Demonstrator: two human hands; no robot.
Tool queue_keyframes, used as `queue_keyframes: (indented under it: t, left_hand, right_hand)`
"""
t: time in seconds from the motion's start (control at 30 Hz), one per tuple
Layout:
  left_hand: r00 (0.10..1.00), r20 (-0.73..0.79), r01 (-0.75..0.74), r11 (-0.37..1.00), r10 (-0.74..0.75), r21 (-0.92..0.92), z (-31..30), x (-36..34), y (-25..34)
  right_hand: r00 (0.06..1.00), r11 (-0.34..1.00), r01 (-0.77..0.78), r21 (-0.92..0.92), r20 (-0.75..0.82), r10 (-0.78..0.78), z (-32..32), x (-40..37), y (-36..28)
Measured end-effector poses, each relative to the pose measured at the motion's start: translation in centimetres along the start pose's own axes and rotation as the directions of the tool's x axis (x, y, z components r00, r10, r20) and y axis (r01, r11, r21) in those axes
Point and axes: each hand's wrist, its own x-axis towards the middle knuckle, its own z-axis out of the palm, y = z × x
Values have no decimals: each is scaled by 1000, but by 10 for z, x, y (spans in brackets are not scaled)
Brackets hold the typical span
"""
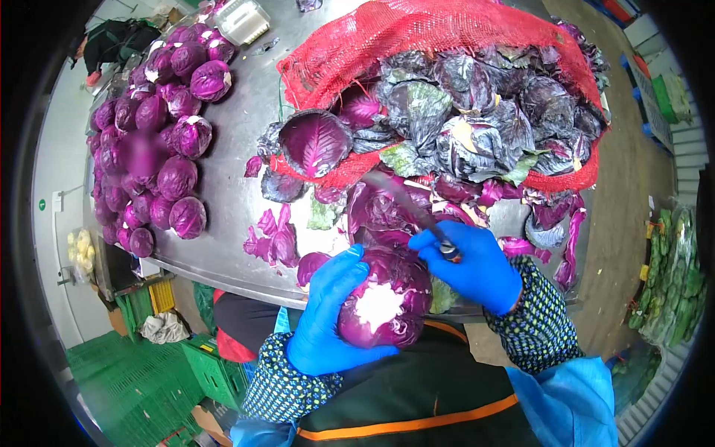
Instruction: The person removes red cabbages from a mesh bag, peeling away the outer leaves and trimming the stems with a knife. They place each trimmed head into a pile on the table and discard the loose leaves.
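My left hand (328, 316), in a blue glove, is wrapped round the left side of a red cabbage (387, 298) at the table's near edge; its pale cut stem end faces me. Blue-gloved too, my right hand (473, 264) is closed on the handle of a knife (410, 205), to the right of the cabbage. The blade, blurred, points up and left over loose purple leaves (279, 238). Behind them lies a red net bag (335, 67) with dark outer leaves (477, 141) in its opening.
Many trimmed cabbages (177, 177) are piled at the left of the metal table (238, 164). A clear plastic container (242, 21) is at the back. Green crates (134, 380) stand on the floor at lower left, and bagged green vegetables (674, 276) at far right.
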Motion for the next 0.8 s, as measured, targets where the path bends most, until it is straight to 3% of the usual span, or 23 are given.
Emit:
queue_keyframes:
  t: [0.07,0.1,0.13,0.2,0.23,0.37,0.4,0.47,0.53,0.57,0.6,0.67,0.7,0.73,0.77,0.8]
  left_hand:
    - [997,-48,56,998,-58,-34,1,-3,-3]
    - [994,-80,78,997,-80,-28,3,-4,-4]
    - [989,-111,94,995,-96,-19,4,-3,-5]
    - [991,-100,98,991,-89,89,1,-1,-4]
    - [993,-80,99,978,-86,182,2,-1,-2]
    - [987,-149,85,976,-56,199,7,2,8]
    - [988,-150,71,975,-39,211,7,0,10]
    - [988,-152,58,974,-24,219,9,-1,12]
    - [992,-123,42,954,-6,297,11,-3,14]
    - [992,-124,40,949,-1,312,13,-2,15]
    - [994,-111,30,950,5,311,13,-1,14]
    - [989,-121,-40,950,81,310,14,-1,11]
    - [994,-98,-27,959,57,283,12,-4,12]
    - [993,-103,-25,959,56,284,12,-8,10]
    - [990,-135,52,998,-47,37,12,-13,5]
    - [978,-141,121,970,-152,-211,11,-16,2]
  right_hand:
    - [972,988,50,149,-234,-14,5,-11,-7]
    - [959,985,161,61,-246,-142,0,-17,-8]
    - [957,982,176,64,-246,-155,-6,-24,-6]
    - [965,875,249,-416,37,-258,-13,-37,-5]
    - [976,866,218,-450,91,-198,-13,-39,-9]
    - [976,772,217,-598,154,-155,-7,-35,-5]
    - [977,950,97,-296,-154,-148,2,-33,7]
    - [905,996,60,66,-425,-27,3,-30,11]
    - [957,996,14,-91,-287,-40,-7,-24,-10]
    - [973,991,-133,-6,-190,130,-4,-22,-34]
    - [970,990,-139,-1,-202,136,3,-18,-34]
    - [960,999,39,-35,-275,-47,15,-9,-20]
    - [899,997,60,-55,-432,-78,19,-3,-8]
    - [900,996,63,-56,-428,-81,16,1,0]
    - [895,978,-77,195,-419,154,8,3,11]
    - [858,877,-208,432,-349,376,2,2,21]
